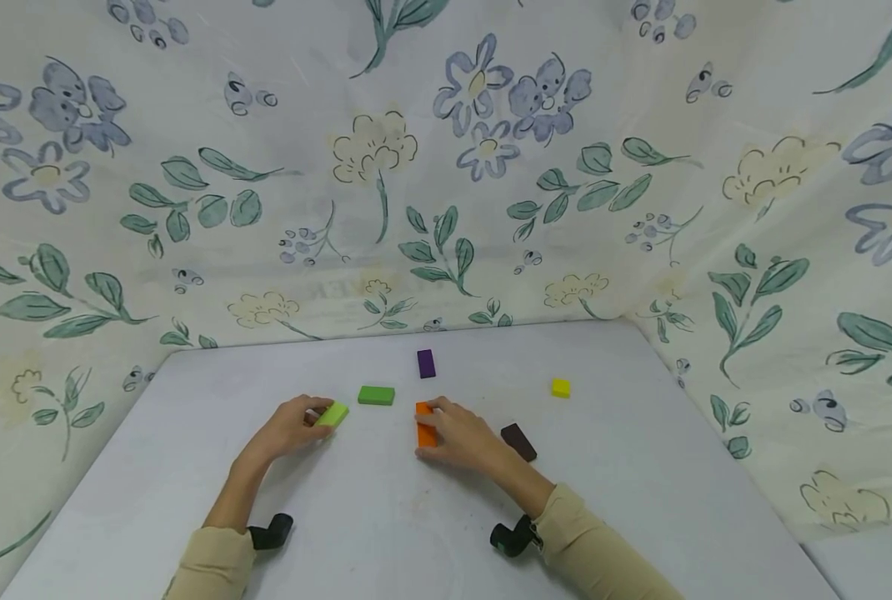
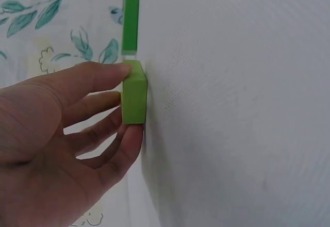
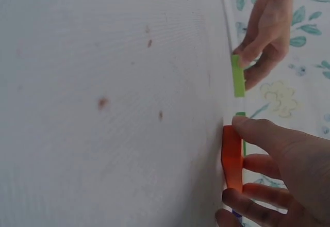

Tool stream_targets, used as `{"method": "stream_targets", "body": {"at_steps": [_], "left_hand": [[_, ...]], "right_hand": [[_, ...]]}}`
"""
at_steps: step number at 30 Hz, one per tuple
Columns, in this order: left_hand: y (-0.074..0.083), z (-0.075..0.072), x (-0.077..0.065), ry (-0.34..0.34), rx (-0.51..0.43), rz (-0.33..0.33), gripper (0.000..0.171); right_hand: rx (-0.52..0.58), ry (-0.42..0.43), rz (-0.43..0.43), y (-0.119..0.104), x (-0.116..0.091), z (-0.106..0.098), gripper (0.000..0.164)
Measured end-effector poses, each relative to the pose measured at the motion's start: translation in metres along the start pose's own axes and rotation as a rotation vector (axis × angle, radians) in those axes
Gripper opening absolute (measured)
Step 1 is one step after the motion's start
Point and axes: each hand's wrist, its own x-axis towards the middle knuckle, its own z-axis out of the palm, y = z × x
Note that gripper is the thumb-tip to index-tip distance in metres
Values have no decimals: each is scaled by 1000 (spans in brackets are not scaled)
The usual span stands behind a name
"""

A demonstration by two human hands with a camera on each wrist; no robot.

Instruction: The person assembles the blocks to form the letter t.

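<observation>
My left hand (image 1: 293, 427) pinches a lime-green block (image 2: 134, 100) between thumb and fingers, low over the white table. An orange block (image 3: 233, 157) is in the grip of my right hand (image 1: 457, 435), thumb at its near end and fingers at the far end. Between the two hands and a little farther back lies a green block (image 1: 376, 396), flat on the table. Behind it to the right is a dark purple block (image 1: 426, 363). A dark brown block (image 1: 518, 442) lies just right of my right hand, partly behind the wrist in the head view.
A small yellow block (image 1: 561, 388) lies at the right on the white table (image 1: 386, 525). Floral cloth (image 1: 446, 183) rises behind the table's back edge and along both sides. Each wrist carries a black camera mount (image 1: 272, 532) near the sleeve.
</observation>
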Motion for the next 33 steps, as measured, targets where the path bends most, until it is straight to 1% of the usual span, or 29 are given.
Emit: {"method": "stream_targets", "body": {"at_steps": [4, 8, 14, 17, 23, 25, 30, 33], "left_hand": [[2, -1, -3, 14, 14, -27, 54], [3, -3, -5, 19, 14, -35, 54], [2, -2, -7, 34, -1, -9, 50], [0, -1, -6, 45, 2, 15, 49], [-4, 1, -7, 53, -7, 36, 47], [-4, 1, -7, 52, -8, 33, 46], [-2, 1, -9, 69, 1, 42, 45], [-1, 0, -10, 84, 0, 59, 44]], "right_hand": [[-15, -13, 7, -1, 1, 1, 58], [-19, -24, 12, -2, 2, 0, 58], [-23, -23, 14, -3, 1, -1, 57], [-19, -19, 17, -3, 0, -2, 57], [-4, -12, 16, -3, -2, -2, 57], [2, -11, 16, -2, -2, -1, 57], [7, -10, 18, -3, -2, -2, 56], [12, -7, 21, -3, -3, -2, 56]]}}
